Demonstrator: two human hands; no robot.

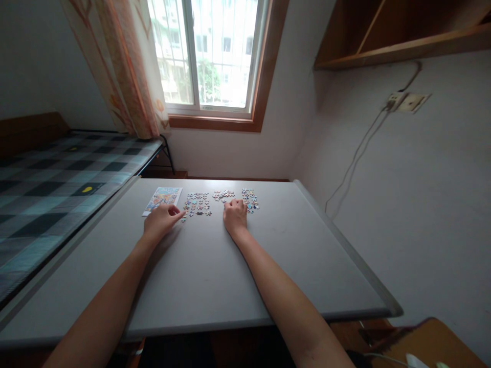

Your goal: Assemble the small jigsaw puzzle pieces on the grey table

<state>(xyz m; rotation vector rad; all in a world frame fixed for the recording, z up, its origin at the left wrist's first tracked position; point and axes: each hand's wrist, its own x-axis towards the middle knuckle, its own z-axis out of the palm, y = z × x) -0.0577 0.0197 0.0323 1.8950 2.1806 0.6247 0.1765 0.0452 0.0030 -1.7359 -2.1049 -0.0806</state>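
Note:
Small colourful jigsaw pieces lie spread in three loose patches [197, 204], [223, 195], [250, 199] on a grey table [207, 266]. A printed picture card [162, 199] lies to their left. My left hand [161, 221] rests just below the card, fingers curled, its fingertips pinched beside the left patch of pieces. My right hand [235, 214] rests knuckles up with its fingers curled under, between the middle and right patches. Whether either hand holds a piece is hidden.
A bed with a checked cover [49, 184] runs along the table's left edge. A window [207, 56] and curtain [126, 71] stand behind. A wall lies to the right, with a socket and cable [406, 102]. A wooden shelf [402, 36] hangs above.

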